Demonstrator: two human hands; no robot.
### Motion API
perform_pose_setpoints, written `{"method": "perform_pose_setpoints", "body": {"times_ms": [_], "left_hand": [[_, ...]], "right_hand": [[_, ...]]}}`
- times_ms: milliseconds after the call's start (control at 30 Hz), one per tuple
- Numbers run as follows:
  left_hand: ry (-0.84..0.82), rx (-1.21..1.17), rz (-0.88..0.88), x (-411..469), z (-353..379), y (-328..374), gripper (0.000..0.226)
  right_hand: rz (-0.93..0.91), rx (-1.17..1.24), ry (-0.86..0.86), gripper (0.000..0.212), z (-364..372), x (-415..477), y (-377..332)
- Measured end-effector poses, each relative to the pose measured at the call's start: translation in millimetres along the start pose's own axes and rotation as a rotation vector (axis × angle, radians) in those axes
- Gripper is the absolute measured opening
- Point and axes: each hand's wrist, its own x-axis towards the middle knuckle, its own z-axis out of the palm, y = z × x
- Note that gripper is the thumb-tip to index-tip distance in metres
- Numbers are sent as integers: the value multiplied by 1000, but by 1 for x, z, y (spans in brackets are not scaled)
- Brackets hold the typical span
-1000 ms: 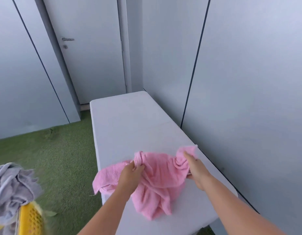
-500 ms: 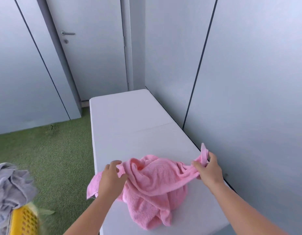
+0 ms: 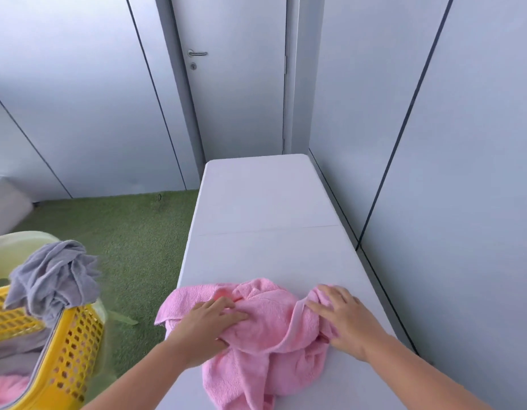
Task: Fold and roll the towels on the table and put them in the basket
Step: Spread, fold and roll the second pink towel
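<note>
The pink towel (image 3: 271,329) lies crumpled in loose folds on the near end of the white table (image 3: 265,247). It spans most of the table's width, and its left corner reaches just past the table's left edge. A thick fold runs down toward the bottom of the view.

The left hand (image 3: 209,324) rests on the towel's left part, fingers stretched out nearly straight and lying flat on the cloth, pointing right. The right hand (image 3: 342,318) rests on the towel's right end, fingers spread and extended toward the left, palm down on a bunched ridge of fabric. Neither hand visibly has cloth closed in its fingers; both thumbs are partly hidden by folds. The far half of the table is bare white surface.

To the left, off the table and near the viewer, stands a yellow perforated basket (image 3: 73,344). A grey towel (image 3: 55,276) hangs in a heap over its far rim, and some pink cloth (image 3: 5,386) shows inside at the lower left corner. Green turf floor (image 3: 132,241) lies between basket and table. Beyond the table's far end is a grey door (image 3: 241,93) with a metal handle (image 3: 197,53), and grey wall panels (image 3: 463,173) run along the right.
</note>
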Motion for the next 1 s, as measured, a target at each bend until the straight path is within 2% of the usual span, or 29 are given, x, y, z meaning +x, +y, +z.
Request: {"method": "perform_pose_setpoints", "body": {"times_ms": [100,133,200,233,367,433,567,633,667,733,800,867,933,1000], "left_hand": [[137,-32,-47,-4,-5,9,56],[197,-41,-56,-3,-7,14,53],[294,-72,-103,0,-15,26,47],[316,-90,-137,0,-19,29,46],[355,-27,-166,-6,-30,14,37],[357,-7,-162,-13,-30,-4,48],[317,-108,-343,-10,-44,-29,62],[297,-225,-364,-1,-59,-28,71],[233,-286,-341,4,-67,-25,71],[-20,-223,-256,15,-81,-17,63],[-210,17,-150,22,-86,-15,48],[-230,154,-129,25,-84,-27,19],[-238,170,-207,23,-74,-43,18],[-229,86,-305,18,-61,-58,24]], "right_hand": [[-225,64,26,85,-3,23,-19],[-302,94,64,74,-4,31,-27],[-398,157,149,37,-12,45,-41],[-380,184,139,25,-20,50,-42],[-190,200,23,13,-48,64,-12],[-147,215,61,11,-59,68,8],[-95,166,70,14,-75,77,33],[-69,140,86,21,-83,79,34],[-59,131,85,23,-87,80,32],[-20,99,49,19,-95,78,30],[42,33,-21,11,-100,72,35],[105,-43,-90,10,-96,62,46],[189,-52,-130,9,-85,52,52],[289,4,-156,18,-72,44,49]]}}
